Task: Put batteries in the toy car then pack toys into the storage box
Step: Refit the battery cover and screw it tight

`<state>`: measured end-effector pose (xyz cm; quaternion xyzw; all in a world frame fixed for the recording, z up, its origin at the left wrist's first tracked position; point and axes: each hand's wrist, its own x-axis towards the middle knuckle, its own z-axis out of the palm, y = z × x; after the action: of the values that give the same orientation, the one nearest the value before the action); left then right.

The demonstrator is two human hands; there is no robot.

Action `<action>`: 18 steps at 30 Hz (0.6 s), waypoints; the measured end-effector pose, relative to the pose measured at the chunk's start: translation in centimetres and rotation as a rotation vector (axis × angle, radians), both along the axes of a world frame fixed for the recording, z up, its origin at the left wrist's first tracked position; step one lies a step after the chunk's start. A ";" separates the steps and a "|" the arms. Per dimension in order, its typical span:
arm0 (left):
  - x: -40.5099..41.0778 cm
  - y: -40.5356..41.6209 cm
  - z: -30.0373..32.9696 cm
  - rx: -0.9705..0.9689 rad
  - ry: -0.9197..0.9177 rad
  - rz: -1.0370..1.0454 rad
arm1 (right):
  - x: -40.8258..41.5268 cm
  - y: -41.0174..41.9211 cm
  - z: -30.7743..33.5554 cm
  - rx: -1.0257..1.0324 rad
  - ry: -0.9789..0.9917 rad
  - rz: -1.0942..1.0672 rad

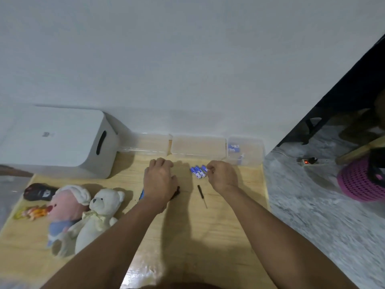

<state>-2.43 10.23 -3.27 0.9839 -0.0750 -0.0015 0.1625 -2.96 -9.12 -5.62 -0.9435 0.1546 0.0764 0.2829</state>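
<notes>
Both bare forearms reach from the near edge toward the far side, converging slightly. Left hand (pixel 159 180): palm down, back of hand upward, fingers curled downward. Right hand (pixel 223 176): to the right of the left, apart from it, wrist bent, fingers (pixel 209 166) curled inward toward the left.

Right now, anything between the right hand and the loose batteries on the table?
Nothing visible. The right hand is already at the batteries, fingertips on the rightmost one. The screwdriver lies nearer the person, out of the way. The left hand covers the toy car.
</notes>
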 end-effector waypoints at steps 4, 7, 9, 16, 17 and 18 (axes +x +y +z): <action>-1.3 2.0 0.5 0.144 0.245 0.213 | 0.2 0.8 -0.2 -0.151 0.075 0.015; -1.9 2.6 0.1 0.092 0.383 0.314 | 0.1 1.2 0.0 -0.179 0.073 -0.020; -2.2 2.8 -0.2 0.034 0.421 0.348 | 0.2 1.2 0.2 -0.156 0.059 -0.051; -1.8 3.6 0.6 -0.292 0.337 0.418 | 0.4 1.4 2.3 0.278 -0.052 -0.165; -1.5 3.9 1.1 -0.429 0.334 0.435 | 0.5 1.7 3.0 0.365 -0.059 -0.171; -1.2 4.2 1.7 -0.618 0.348 0.458 | 0.7 1.9 3.8 0.462 -0.064 -0.180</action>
<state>-3.64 14.38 -1.59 0.8652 0.1773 -0.1088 0.4562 -2.29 -7.18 -1.81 -0.8381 0.2074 0.0545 0.5015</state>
